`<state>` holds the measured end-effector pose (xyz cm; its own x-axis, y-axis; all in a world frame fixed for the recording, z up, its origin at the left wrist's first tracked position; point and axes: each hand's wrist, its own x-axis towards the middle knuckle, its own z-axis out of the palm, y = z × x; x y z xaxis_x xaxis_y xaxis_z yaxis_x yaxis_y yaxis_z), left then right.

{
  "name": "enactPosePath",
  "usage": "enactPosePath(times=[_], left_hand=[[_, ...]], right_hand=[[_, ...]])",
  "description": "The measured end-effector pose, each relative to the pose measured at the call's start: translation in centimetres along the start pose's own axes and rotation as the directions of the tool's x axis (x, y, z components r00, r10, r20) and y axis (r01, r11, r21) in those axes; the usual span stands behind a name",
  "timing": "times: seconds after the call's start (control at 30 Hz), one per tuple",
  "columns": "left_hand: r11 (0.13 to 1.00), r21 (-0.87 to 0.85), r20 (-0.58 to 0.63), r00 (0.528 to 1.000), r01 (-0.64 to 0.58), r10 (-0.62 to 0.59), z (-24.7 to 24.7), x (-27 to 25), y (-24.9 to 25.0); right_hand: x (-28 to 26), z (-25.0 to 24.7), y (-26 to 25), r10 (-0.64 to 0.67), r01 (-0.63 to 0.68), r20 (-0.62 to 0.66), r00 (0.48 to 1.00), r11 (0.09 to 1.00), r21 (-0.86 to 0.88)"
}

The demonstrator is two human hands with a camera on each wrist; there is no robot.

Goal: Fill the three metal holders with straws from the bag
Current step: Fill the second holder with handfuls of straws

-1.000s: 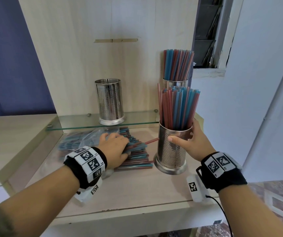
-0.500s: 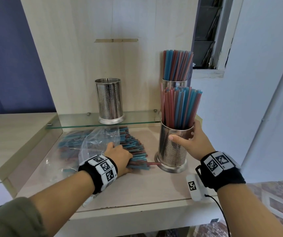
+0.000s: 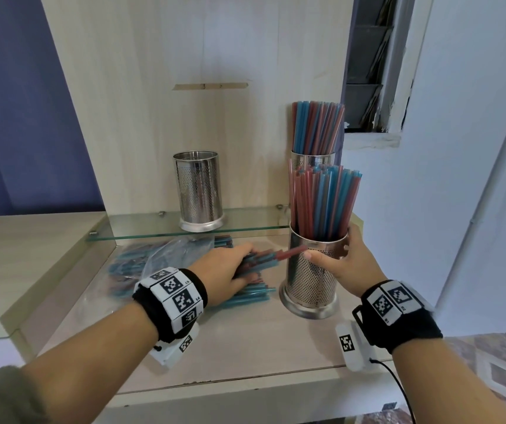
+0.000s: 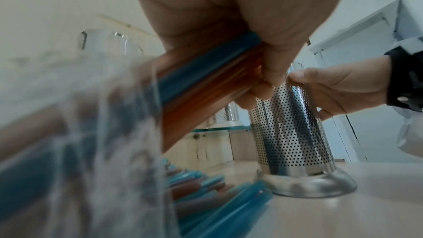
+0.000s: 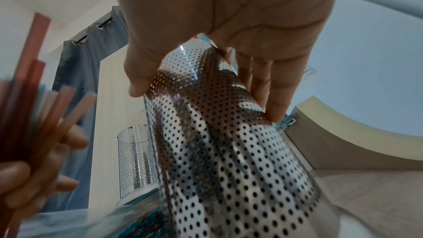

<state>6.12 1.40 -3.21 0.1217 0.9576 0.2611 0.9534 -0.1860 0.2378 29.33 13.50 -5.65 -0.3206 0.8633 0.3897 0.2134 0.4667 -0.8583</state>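
My right hand [image 3: 342,261] grips a perforated metal holder [image 3: 310,280] packed with red and blue straws, standing on the wooden counter; thumb and fingers wrap its upper wall [image 5: 206,97]. My left hand [image 3: 230,270] grips a bundle of red and blue straws [image 4: 206,79] lifted off the pile [image 3: 245,293], their tips pointing at the holder. The clear plastic bag [image 3: 166,258] with more straws lies to the left under the glass shelf. On the shelf stand an empty holder [image 3: 198,191] and, behind the held one, a filled holder [image 3: 313,157].
The glass shelf [image 3: 141,228] overhangs the back of the counter above the bag. A wooden back panel [image 3: 184,87] rises behind it. A raised wooden ledge [image 3: 31,234] lies left, a white wall [image 3: 460,179] close on the right. The counter's front edge [image 3: 230,384] is near my wrists.
My left hand has closed round a bundle of straws and raised it off the pile toward the holder. My right hand keeps its grip on the holder, which has barely moved.
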Motion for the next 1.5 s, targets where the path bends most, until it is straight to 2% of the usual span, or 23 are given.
enactPosePath(times=[0.07,0.2,0.4,0.5,0.63,0.67,0.73,0.77,0.8,0.83,0.87,0.9,0.97,1.0,1.07,1.13,1.2,1.27,1.3,1.37,1.4,1.43,1.5], left_hand=[[0.995,-0.085,-0.043,0.998,-0.059,0.056,-0.4,0.0,0.3],[0.975,-0.141,-0.173,0.974,-0.173,0.148,-0.9,0.0,1.0],[0.949,-0.224,-0.367,0.921,-0.223,0.13,-3.1,0.1,2.6],[0.909,-0.329,-0.468,0.88,-0.257,0.08,-5.3,-0.1,3.8],[0.783,-0.488,-0.633,0.774,-0.386,-0.013,-8.0,-0.3,4.8],[0.753,-0.51,-0.663,0.747,-0.414,-0.038,-8.5,-0.2,4.9],[0.695,-0.56,-0.69,0.719,-0.451,-0.089,-9.4,-0.4,5.0],[0.662,-0.592,-0.683,0.723,-0.46,-0.108,-9.7,-0.5,5.1],[0.626,-0.624,-0.669,0.733,-0.468,-0.119,-9.9,-0.6,5.3],[0.589,-0.655,-0.653,0.747,-0.473,-0.126,-10.0,-0.6,5.5],[0.554,-0.686,-0.632,0.763,-0.472,-0.133,-10.0,-0.7,5.8],[0.516,-0.721,-0.606,0.781,-0.462,-0.148,-9.9,-0.7,6.0],[0.457,-0.776,-0.553,0.817,-0.435,-0.162,-9.3,-0.6,6.3],[0.443,-0.79,-0.532,0.833,-0.424,-0.151,-8.8,-0.6,6.5],[0.42,-0.804,-0.502,0.859,-0.421,-0.1,-8.0,-0.8,7.0],[0.459,-0.787,-0.489,0.87,-0.412,-0.058,-7.5,-1.2,7.5],[0.603,-0.697,-0.51,0.859,-0.388,-0.038,-7.7,-1.4,7.8],[0.714,-0.576,-0.582,0.813,-0.397,-0.018,-8.6,-1.5,7.7],[0.76,-0.504,-0.636,0.772,-0.411,-0.004,-9.3,-1.5,7.6],[0.853,-0.309,-0.714,0.695,-0.42,0.084,-11.1,-1.1,7.3],[0.889,-0.207,-0.71,0.688,-0.409,0.151,-11.8,-0.9,7.4],[0.913,-0.112,-0.675,0.704,-0.393,0.22,-12.4,-0.6,7.6],[0.926,0.012,-0.545,0.774,-0.377,0.322,-12.3,-0.2,7.8]], right_hand=[[-0.1,0.0,-0.1,0.002,-0.002,0.0,1.0,1.0,-0.01],[-0.2,0.0,-0.2,0.008,-0.008,-0.002,1.0,1.0,-0.012],[-0.1,-0.1,0.0,0.027,-0.027,0.01,1.0,0.999,-0.027],[-0.1,-0.1,-0.4,0.029,-0.028,0.039,0.999,0.999,-0.041],[-0.4,-0.5,-1.2,-0.006,0.012,0.104,0.995,0.998,-0.057],[-0.6,-0.5,-1.3,-0.047,0.053,0.054,0.997,0.992,-0.116],[-1.4,-0.3,-2.6,-0.134,0.088,-0.155,0.979,0.958,-0.272],[-2.2,-0.1,-3.8,-0.233,0.143,-0.264,0.936,0.937,-0.318],[-3.0,0.3,-5.3,-0.375,0.266,-0.316,0.872,0.903,-0.337],[-3.7,0.7,-6.8,-0.488,0.391,-0.295,0.822,0.859,-0.33],[-4.4,1.4,-8.1,-0.549,0.479,-0.216,0.808,0.824,-0.301],[-5.0,2.2,-9.2,-0.554,0.52,-0.092,0.827,0.817,-0.25],[-5.5,3.8,-10.4,-0.427,0.454,0.189,0.884,0.88,-0.137],[-5.6,4.6,-10.5,-0.363,0.401,0.277,0.89,0.911,-0.097],[-5.6,5.9,-10.5,-0.314,0.338,0.304,0.899,0.941,-0.027],[-5.4,6.5,-10.2,-0.301,0.284,0.269,0.915,0.953,0.101],[-5.5,6.6,-9.6,-0.287,0.243,0.261,0.922,0.951,0.189],[-5.6,6.6,-9.1,-0.265,0.218,0.259,0.929,0.956,0.199],[-5.7,6.6,-8.7,-0.251,0.2,0.268,0.93,0.958,0.205],[-5.9,6.5,-8.2,-0.225,0.16,0.298,0.928,0.961,0.227],[-6.0,6.5,-7.9,-0.219,0.148,0.309,0.926,0.96,0.237],[-6.0,6.6,-7.7,-0.216,0.136,0.314,0.925,0.957,0.256],[-6.0,6.7,-7.5,-0.205,0.1,0.309,0.929,0.941,0.323]])
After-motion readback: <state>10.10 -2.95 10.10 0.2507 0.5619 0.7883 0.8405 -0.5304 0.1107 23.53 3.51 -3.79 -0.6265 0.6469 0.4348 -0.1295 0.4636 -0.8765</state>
